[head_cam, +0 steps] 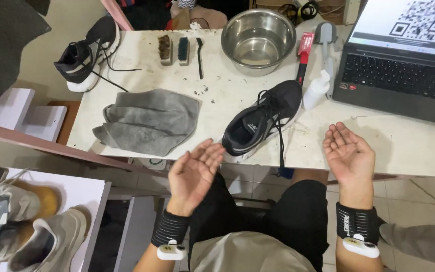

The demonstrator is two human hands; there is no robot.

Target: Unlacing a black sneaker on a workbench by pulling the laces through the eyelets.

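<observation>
The black sneaker [260, 121] lies on the white table [399, 146] at its near edge, between my hands, touching neither. My left hand [195, 171] is at its seven o'clock, my right hand [347, 153] at four o'clock, both palm-up, empty, fingers spread. A grey cloth [147, 121] lies at its nine o'clock

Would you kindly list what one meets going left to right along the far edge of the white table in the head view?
Black sneaker → brown brush → green brush → thin black brush → steel bowl → red-handled brush → grey brush → laptop.
</observation>
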